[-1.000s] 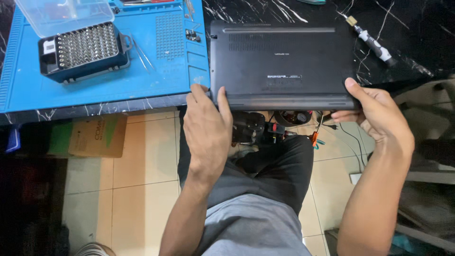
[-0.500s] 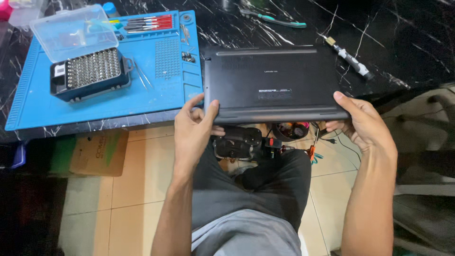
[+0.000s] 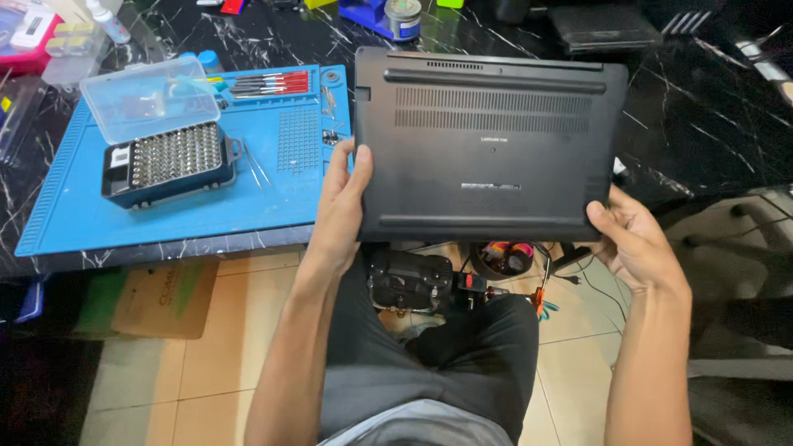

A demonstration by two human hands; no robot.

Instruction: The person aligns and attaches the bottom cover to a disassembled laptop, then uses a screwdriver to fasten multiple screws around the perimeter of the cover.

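Observation:
A black laptop (image 3: 487, 149) is upside down, its vented bottom cover facing me, held over the edge of a black marble table (image 3: 710, 140). My left hand (image 3: 340, 206) grips its near left corner, thumb on the cover. On the right, my right hand (image 3: 632, 239) holds the near right corner. Just left of the laptop lies a blue work mat (image 3: 165, 211) with a box of screwdriver bits (image 3: 169, 161), its clear lid (image 3: 149, 99) raised.
Red-handled screwdrivers (image 3: 268, 83) lie at the mat's far edge. Small bottles, a blue holder with a round tin (image 3: 401, 16) and a dark flat case (image 3: 603, 25) sit at the table's back. Below the table: cables, a black device (image 3: 409, 281), a cardboard box (image 3: 161, 297), a chair (image 3: 743, 272).
The laptop has been lifted and brought toward me, both hands staying on its near corners. The view has tilted up, showing more of the table's back.

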